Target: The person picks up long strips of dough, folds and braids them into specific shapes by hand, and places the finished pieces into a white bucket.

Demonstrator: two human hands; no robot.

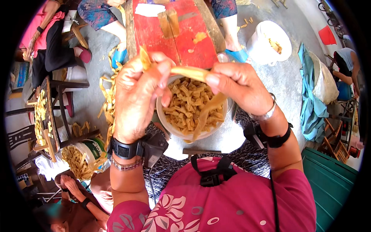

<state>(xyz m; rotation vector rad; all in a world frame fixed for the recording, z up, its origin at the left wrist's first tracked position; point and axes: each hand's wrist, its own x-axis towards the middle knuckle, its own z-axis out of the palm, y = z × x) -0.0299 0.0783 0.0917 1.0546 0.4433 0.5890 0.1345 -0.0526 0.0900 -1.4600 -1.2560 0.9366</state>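
Holding a glossy, pale yellow strip point(189, 72) above a white tub point(161, 116), with the fingers of both the left hand point(135, 92) and the right hand point(239, 83) pinched narrow on it. Drawn fairly straight between the two, poking up past the left thumb, and trailing blurred and browner from the right, across the tub. Heaped below, inside the tub, with short, curled, golden-brown pieces point(185, 96). Just beyond, facing a worn red table point(152, 42). Printed in pale lettering, small and slanted, on the green patch of a bucket point(93, 150) at the left.
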